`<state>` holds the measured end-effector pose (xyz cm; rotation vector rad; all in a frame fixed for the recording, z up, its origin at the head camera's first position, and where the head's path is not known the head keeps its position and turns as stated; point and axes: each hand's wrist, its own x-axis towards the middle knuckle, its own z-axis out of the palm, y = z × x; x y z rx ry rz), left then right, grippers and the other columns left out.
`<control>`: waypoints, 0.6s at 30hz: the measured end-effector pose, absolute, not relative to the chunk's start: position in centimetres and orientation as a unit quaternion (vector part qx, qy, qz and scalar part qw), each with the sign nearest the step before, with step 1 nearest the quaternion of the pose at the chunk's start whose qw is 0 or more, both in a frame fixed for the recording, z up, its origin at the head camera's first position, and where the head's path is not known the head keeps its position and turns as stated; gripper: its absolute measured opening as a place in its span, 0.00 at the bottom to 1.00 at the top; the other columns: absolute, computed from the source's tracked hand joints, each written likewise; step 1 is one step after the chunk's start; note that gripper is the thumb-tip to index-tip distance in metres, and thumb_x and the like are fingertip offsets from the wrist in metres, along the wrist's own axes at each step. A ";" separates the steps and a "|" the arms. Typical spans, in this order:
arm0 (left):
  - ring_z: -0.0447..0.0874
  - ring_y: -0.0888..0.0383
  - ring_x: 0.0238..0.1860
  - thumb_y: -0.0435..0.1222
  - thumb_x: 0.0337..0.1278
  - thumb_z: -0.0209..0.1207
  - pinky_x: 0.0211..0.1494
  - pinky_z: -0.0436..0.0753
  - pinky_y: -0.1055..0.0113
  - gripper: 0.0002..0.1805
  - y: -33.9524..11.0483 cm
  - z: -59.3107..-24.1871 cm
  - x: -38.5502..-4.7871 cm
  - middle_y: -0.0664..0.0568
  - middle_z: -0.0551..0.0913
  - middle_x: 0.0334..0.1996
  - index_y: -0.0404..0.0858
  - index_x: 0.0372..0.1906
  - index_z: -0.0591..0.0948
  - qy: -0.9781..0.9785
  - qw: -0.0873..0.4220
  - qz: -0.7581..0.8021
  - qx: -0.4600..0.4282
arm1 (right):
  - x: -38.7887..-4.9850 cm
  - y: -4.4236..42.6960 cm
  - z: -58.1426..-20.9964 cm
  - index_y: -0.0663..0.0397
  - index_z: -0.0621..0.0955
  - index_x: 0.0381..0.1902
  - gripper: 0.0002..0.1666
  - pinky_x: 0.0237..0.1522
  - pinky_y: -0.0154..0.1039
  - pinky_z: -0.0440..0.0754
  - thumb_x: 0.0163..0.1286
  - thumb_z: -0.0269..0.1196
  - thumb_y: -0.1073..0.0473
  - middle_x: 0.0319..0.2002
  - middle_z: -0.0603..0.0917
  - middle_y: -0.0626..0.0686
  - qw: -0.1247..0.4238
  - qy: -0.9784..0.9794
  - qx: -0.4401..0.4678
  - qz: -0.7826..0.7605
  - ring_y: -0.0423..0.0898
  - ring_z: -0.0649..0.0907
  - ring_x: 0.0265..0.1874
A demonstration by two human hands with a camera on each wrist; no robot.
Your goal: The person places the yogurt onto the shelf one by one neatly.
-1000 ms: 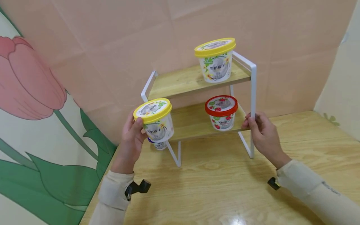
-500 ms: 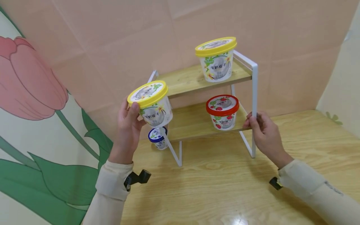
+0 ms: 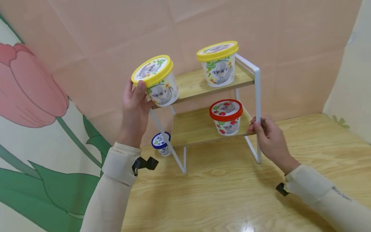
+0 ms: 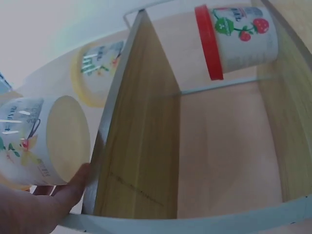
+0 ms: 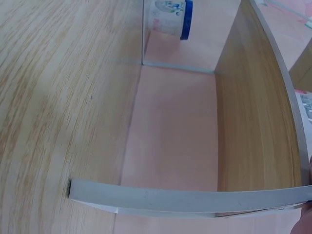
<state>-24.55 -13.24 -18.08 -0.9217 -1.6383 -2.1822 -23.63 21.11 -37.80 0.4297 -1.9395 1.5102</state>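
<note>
Seemingly mid-placing, the left hand (image 3: pixel 136 104) pinched a tub (image 3: pixel 162 91) near the shelf's (image 3: pixel 191 127) top, right hand (image 3: pixel 272 138) gripping that shelf's side; lowering seemed due.

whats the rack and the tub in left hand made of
Rack frame: probably white painted metal, thin smooth bars. Shelves: wood or laminate, grain showing. Held tub: smooth yellow lid likely plastic; glinting printed body maybe plastic or coated paper.

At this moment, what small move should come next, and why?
Probably ease the held round, white, yellow-lidded tub forward over the upper wooden shelf: the left hand has it near the front edge, bare wood shows left of the other yellow-lidded tub, and the right hand holds the white frame.
</note>
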 end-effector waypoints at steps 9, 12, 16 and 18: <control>0.74 0.48 0.65 0.59 0.47 0.71 0.70 0.73 0.45 0.50 -12.0 -18.0 -25.2 0.46 0.76 0.65 0.47 0.71 0.61 -0.597 0.130 -0.730 -0.306 | -23.5 20.9 -37.7 0.67 0.75 0.48 0.12 0.41 0.23 0.84 0.79 0.50 0.62 0.34 0.81 0.41 0.317 -0.748 0.159 0.560 0.30 0.84 0.34; 0.75 0.49 0.65 0.56 0.52 0.70 0.72 0.72 0.48 0.46 -11.7 -17.8 -25.2 0.45 0.76 0.64 0.47 0.71 0.60 -0.611 0.128 -0.722 -0.297 | -23.5 21.0 -37.6 0.67 0.75 0.48 0.12 0.41 0.23 0.84 0.79 0.50 0.62 0.34 0.81 0.42 0.319 -0.751 0.160 0.555 0.30 0.84 0.33; 0.77 0.50 0.62 0.48 0.66 0.59 0.70 0.74 0.51 0.33 -11.1 -17.5 -25.3 0.46 0.77 0.62 0.46 0.70 0.61 -0.639 0.120 -0.707 -0.278 | -23.4 21.1 -37.7 0.68 0.74 0.48 0.13 0.40 0.22 0.84 0.79 0.50 0.61 0.34 0.81 0.42 0.320 -0.750 0.159 0.556 0.29 0.84 0.34; 0.78 0.50 0.60 0.46 0.70 0.52 0.68 0.76 0.52 0.27 -11.0 -17.3 -25.4 0.47 0.77 0.59 0.46 0.69 0.62 -0.653 0.113 -0.701 -0.264 | -23.4 21.0 -37.8 0.68 0.75 0.48 0.12 0.40 0.22 0.84 0.79 0.50 0.61 0.34 0.81 0.42 0.319 -0.750 0.157 0.558 0.30 0.84 0.33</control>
